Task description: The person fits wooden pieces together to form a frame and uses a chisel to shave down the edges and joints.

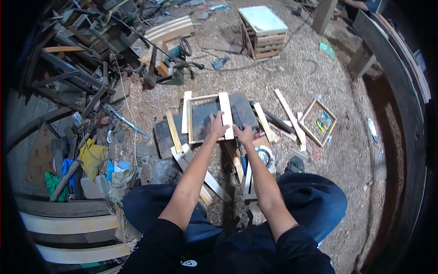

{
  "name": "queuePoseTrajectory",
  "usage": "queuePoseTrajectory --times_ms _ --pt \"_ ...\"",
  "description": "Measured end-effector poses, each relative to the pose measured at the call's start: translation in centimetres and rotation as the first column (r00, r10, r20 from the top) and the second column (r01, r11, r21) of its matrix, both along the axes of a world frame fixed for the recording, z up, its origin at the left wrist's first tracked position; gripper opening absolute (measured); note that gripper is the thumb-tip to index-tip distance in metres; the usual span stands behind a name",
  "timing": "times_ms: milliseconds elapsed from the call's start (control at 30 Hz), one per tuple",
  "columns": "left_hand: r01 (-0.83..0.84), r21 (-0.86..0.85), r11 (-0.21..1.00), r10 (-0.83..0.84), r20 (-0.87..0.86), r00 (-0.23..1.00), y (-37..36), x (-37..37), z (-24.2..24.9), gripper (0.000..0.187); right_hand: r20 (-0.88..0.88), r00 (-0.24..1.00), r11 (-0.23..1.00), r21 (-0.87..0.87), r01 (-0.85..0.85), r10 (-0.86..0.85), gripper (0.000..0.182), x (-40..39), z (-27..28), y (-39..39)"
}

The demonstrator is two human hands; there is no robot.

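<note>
A rectangular wooden frame [190, 119] lies on a dark, worn block [164, 137] in front of me. Across its right side sits a pale wooden slat [224, 104]. My left hand [216, 126] grips this slat near its lower half, fingers curled against the left edge. Just right of the slat, my right hand [244, 134] is closed around a dark, thin, long tool [236, 114] whose kind I cannot make out. Another loose pale slat [185, 112] rests along the frame's left side.
Loose slats [287, 114] lie around the block. A second small frame [318, 122] is on the shavings at right. A slatted crate [263, 34] stands at the back. Scrap and machinery [169, 59] crowd the left. A metal bowl [263, 155] sits near my right knee.
</note>
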State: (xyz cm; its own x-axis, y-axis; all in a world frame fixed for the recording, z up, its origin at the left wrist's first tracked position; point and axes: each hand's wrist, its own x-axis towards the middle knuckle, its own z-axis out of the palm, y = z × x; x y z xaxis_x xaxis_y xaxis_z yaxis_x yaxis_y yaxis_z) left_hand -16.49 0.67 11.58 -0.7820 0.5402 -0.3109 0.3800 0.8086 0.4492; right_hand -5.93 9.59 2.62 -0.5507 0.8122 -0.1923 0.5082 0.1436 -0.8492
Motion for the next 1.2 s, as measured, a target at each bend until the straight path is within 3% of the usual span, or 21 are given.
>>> queuePoseTrajectory --times_ms 33,67,133,200,267,367,433,533,600,667,733,800,867,933,967,1033,1067,1133,1200 --pt "0.053 0.29 0.956 -0.045 -0.033 0.998 -0.9 -1.6 -5.2 0.064 0.021 1.0 1.0 0.018 0.018 -0.018 0.057 -0.3 -0.2 -0.1" --pt "-0.072 0.284 0.956 0.021 0.179 0.984 -1.0 -1.0 -3.5 0.063 0.045 0.998 0.999 0.031 0.038 -0.04 0.055 -0.5 -0.5 -0.3" --pt "-0.131 0.371 0.919 0.08 0.15 0.985 -1.4 0.0 -3.8 0.063 -0.037 0.999 0.999 -0.042 0.024 -0.026 0.051 -0.3 1.2 -0.5" --pt "-0.165 0.441 0.882 0.105 0.157 0.982 -2.1 0.3 -3.8 0.059 0.057 0.998 0.994 -0.099 0.036 -0.031 0.057 -0.1 2.1 -0.9" --pt "-0.269 0.569 0.777 0.083 0.331 0.94 -3.2 0.1 -3.6 0.055 0.065 0.997 0.999 -0.03 0.039 -0.037 0.055 0.1 2.7 -1.3" --pt "-0.298 0.583 0.756 0.155 0.283 0.946 -5.3 -0.8 -3.7 0.054 0.047 0.998 0.999 -0.034 0.041 -0.039 0.047 -0.3 4.2 -1.8" --pt "-0.341 0.62 0.707 0.182 0.307 0.934 -6.7 -1.6 -3.6 0.057 0.04 0.998 0.997 0.059 0.044 -0.047 0.039 -0.7 4.0 -2.1" --pt "-0.336 0.581 0.742 0.254 0.219 0.942 -9.0 -2.9 -3.6 0.06 0.021 0.996 0.988 0.132 0.084 -0.087 0.037 -1.1 4.2 -2.2" --pt "-0.399 0.564 0.723 0.282 0.286 0.916 -10.1 -3.5 -3.3 0.061 0.018 0.996 0.979 0.186 0.086 -0.091 0.037 -1.1 4.8 -1.8" --pt "-0.389 0.506 0.769 0.323 0.218 0.921 -10.7 -3.6 -2.5 0.057 0.025 0.995 0.986 0.139 0.092 -0.097 0.04 -1.1 5.6 -1.6" --pt "-0.421 0.528 0.738 0.308 0.292 0.906 -11.1 -3.6 -1.8 0.05 0.098 0.979 0.956 0.251 0.149 -0.179 0.045 -1.2 5.5 -1.2" --pt "-0.387 0.589 0.71 0.287 0.26 0.922 -11.6 -4.1 -2.1 0.044 0.052 0.979 0.952 0.249 0.178 -0.197 0.049 -1.9 5.7 -0.5" --pt "-0.296 0.592 0.749 0.242 0.172 0.955 -12.0 -5.5 -3.6 0.035 -0.083 0.993 0.965 0.243 0.103 -0.085 0.048 -3.0 6.7 0.3" --pt "-0.201 0.42 0.885 0.175 0.1 0.979 -12.4 -5.4 0.7 0.032 -0.075 0.997 0.961 0.271 0.048 -0.029 0.044 -4.0 7.3 1.0" --pt "-0.207 0.421 0.883 0.181 0.102 0.978 -12.6 -5.3 1.7 0.032 -0.141 0.99 0.979 0.204 -0.003 0.033 0.042 -4.4 8.3 1.0" --pt "-0.026 0.293 0.956 0.049 -0.072 0.996 -12.6 -5.0 2.6 0.033 -0.269 0.952 0.987 0.096 -0.128 0.149 0.042 -4.5 9.0 1.0" --pt "-0.034 0.301 0.953 0.059 -0.074 0.996 -12.6 -5.0 2.8 0.033 -0.27 0.949 0.985 0.104 -0.137 0.161 0.042 -4.4 9.3 0.9" --pt "0.14 0.241 0.96 -0.12 -0.093 0.988 -12.3 -5.4 2.9 0.032 -0.172 0.929 0.94 -0.042 -0.339 0.328 0.049 -3.4 9.7 0.3" --pt "0.123 0.253 0.959 -0.093 -0.131 0.987 -12.0 -5.2 3.3 0.031 -0.048 0.879 0.879 -0.039 -0.475 0.474 0.045 -2.5 8.6 -0.8"
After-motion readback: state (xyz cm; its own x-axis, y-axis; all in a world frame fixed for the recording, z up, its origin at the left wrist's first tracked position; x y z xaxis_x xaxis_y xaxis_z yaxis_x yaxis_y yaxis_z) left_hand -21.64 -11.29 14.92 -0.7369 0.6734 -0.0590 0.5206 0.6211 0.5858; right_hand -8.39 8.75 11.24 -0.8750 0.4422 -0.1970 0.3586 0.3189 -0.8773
